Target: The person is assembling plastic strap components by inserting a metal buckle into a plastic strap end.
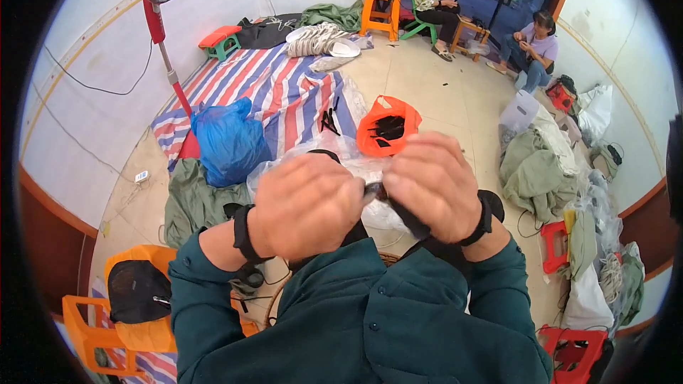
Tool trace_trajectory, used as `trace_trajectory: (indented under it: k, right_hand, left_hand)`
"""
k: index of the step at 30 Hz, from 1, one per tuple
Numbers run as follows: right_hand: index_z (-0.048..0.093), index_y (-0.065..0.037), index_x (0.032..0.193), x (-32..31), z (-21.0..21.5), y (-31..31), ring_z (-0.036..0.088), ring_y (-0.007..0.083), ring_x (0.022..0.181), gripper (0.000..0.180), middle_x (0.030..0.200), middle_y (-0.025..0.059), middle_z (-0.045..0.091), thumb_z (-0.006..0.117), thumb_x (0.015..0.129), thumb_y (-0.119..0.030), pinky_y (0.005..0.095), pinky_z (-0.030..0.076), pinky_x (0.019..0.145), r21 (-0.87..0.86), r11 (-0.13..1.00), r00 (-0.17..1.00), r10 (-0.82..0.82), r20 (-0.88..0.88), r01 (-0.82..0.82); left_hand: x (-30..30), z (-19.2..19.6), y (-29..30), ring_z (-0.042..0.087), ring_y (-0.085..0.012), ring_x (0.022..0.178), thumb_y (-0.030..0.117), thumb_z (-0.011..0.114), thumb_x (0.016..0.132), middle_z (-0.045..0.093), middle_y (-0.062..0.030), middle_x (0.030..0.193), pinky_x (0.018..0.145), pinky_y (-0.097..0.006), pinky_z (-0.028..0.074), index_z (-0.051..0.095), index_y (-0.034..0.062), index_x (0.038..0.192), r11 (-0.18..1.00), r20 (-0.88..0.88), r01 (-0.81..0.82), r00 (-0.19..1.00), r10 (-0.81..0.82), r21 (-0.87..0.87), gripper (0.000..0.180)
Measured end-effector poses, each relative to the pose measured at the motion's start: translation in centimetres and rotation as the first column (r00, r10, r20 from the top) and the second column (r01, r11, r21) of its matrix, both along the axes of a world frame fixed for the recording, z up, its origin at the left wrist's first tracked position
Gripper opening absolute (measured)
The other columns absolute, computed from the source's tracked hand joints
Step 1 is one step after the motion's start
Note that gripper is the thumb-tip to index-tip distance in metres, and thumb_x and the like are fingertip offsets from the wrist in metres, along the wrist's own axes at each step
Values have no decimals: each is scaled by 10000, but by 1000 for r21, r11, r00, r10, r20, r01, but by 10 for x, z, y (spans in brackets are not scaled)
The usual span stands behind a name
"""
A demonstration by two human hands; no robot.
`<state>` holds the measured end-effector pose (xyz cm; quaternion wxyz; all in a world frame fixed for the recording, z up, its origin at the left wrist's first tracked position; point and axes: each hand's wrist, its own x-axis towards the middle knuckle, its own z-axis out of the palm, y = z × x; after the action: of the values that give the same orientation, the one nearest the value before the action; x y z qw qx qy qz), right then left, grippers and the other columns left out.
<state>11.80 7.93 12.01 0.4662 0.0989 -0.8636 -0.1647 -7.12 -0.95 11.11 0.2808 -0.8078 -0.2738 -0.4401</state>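
My left hand and my right hand are raised close together in front of my chest. Both pinch a small dark piece with a black strap between the fingertips; the strap hangs down under my right hand. Most of the small piece is hidden by my fingers. Both wrists wear black bands, and my sleeves are dark green. Below the hands lies a clear plastic bag on the floor.
An orange bag holds black parts. A blue bag lies on a striped tarp. A red fan stands at left. Green cloth piles and red stools are at right. Two people sit at the back.
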Motion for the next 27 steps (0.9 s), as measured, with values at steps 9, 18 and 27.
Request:
trace_trajectory:
  k: [9,18,27]
  right_hand:
    - [553,-8,964,-2,7,0,581,233,741,259,850,107,588,660,732,-55,306,454,671,-780,620,978,200,54,-84]
    - [567,-32,957,-2,-15,9,603,214,810,240,912,86,605,643,731,-53,341,445,785,-422,904,996,35,-76,-64]
    - [392,-158,1021,14,-33,-10,592,184,874,500,977,4,580,743,674,-79,476,353,917,-55,994,975,-106,-193,97]
  left_hand:
    - [-9,2,5,545,-91,602,149,507,889,595,-64,671,595,-216,420,547,-23,848,213,863,839,504,47,-501,182]
    - [0,3,2,602,-179,645,77,579,790,601,-118,697,564,-255,460,562,-11,833,865,371,125,926,74,-486,100]
    - [7,-6,-2,643,-252,785,66,563,763,641,-166,811,670,-303,508,538,0,744,962,-295,134,954,-61,237,73]
